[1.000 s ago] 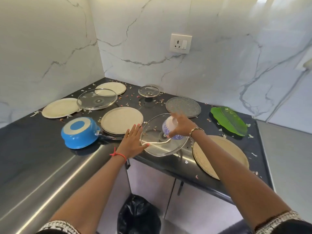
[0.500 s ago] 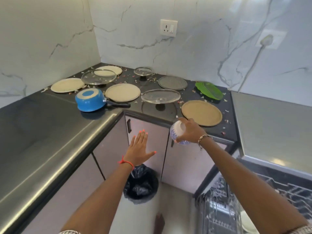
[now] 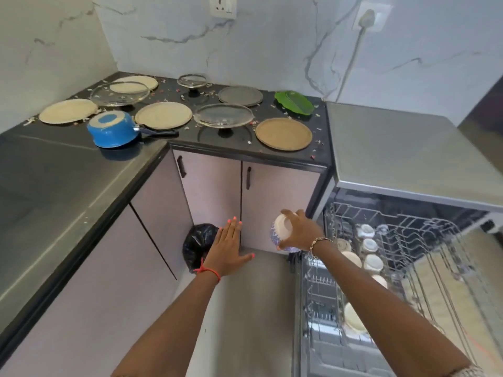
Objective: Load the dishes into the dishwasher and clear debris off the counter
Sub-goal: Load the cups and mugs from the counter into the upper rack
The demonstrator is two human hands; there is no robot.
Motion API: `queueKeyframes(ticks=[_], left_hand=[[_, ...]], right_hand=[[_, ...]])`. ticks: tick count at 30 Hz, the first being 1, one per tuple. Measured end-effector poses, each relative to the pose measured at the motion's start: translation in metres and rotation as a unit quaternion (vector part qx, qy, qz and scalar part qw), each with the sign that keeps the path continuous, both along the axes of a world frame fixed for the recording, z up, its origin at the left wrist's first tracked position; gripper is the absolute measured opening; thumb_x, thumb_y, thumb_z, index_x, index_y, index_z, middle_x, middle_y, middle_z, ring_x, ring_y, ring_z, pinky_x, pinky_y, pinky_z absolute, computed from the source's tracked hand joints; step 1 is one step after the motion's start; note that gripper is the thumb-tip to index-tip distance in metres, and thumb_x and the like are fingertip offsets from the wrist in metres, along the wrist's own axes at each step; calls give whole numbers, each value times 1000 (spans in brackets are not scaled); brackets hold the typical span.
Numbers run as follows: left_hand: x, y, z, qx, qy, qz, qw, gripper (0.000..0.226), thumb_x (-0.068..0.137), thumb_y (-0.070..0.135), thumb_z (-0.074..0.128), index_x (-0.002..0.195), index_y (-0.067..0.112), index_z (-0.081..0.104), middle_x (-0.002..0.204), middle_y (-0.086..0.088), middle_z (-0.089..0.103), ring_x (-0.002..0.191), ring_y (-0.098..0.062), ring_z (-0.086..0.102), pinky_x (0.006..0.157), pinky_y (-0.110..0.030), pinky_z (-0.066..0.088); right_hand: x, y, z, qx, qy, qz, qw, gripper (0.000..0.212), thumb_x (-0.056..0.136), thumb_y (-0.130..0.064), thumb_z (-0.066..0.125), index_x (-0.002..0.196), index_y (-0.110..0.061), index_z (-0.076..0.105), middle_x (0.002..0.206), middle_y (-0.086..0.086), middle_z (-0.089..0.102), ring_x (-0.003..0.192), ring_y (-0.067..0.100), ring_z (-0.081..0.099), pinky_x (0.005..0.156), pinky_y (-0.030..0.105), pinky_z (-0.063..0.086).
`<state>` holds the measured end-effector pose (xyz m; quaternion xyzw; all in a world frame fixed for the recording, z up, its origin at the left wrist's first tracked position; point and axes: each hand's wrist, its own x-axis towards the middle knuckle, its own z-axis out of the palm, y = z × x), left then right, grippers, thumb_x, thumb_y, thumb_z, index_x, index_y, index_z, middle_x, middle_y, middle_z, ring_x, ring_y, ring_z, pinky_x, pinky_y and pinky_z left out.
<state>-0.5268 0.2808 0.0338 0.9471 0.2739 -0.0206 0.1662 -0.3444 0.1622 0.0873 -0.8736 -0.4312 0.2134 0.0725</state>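
My right hand (image 3: 303, 231) grips a small white bowl with a blue pattern (image 3: 280, 232), held upside down just left of the open dishwasher's pulled-out wire rack (image 3: 408, 257). Several pale bowls (image 3: 371, 263) sit in that rack. My left hand (image 3: 227, 250) hovers flat and empty, fingers apart, in front of the cabinet doors. On the dark counter (image 3: 68, 164) lie several beige plates (image 3: 163, 115), glass lids (image 3: 223, 115), a blue saucepan (image 3: 114, 129), a grey plate (image 3: 240, 95), a green leaf-shaped dish (image 3: 294, 102) and scattered crumbs.
A black bin bag (image 3: 197, 246) sits on the floor by the cabinet corner. The dishwasher's grey top (image 3: 394, 148) adjoins the counter on the right. A cable runs up the marble wall to a socket (image 3: 367, 17).
My right hand has carried the bowl down from the counter to beside the dishwasher rack. My left hand dropped with it, and the view swung down and right, showing the open dishwasher.
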Motion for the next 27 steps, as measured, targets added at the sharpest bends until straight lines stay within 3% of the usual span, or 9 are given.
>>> queueKeyframes(ticks=[3,6,8,23,25,27], left_hand=[[9,-25,-3,-1,4,-19,1000,109,64,75,11,148,9,-8,157,-6,-13,144,-19,-14,111,-29,-15],[28,-55,-6,3,6,-54,999,93,88,62,39,148,8,-7,157,-8,-14,144,-20,-15,114,-31,-13],[42,-75,-8,0,3,-66,998,90,90,54,45,149,8,-5,157,-8,-13,144,-20,-14,116,-33,-10],[203,-257,-46,-60,17,-104,993,90,90,51,49,148,5,-1,157,-10,-8,145,-21,-8,116,-33,-6],[219,-280,-55,-70,18,-103,992,93,87,60,42,148,4,1,157,-11,-5,145,-22,-6,117,-35,-3],[229,-302,-66,-76,24,-108,991,99,77,71,22,148,4,4,157,-11,-4,146,-22,-5,116,-35,-4]], right_hand=[[0,-27,-9,-6,6,-10,1000,103,59,-40,82,142,-30,23,134,10,32,115,36,49,97,45,45],[12,-59,-17,-13,9,-28,999,103,58,-40,83,142,-29,24,136,11,32,116,36,50,97,44,45],[21,-79,-22,-18,5,-36,999,103,57,-40,83,142,-29,24,137,12,32,116,37,50,96,44,45],[168,-272,-74,-64,23,-37,997,104,61,-42,81,144,-26,22,146,14,22,125,39,40,99,46,42],[187,-298,-81,-84,27,-34,995,102,64,-41,79,145,-25,19,148,15,21,127,39,39,100,45,42],[207,-319,-90,-88,33,-37,995,102,66,-40,78,146,-25,17,148,14,20,126,38,40,99,44,42]])
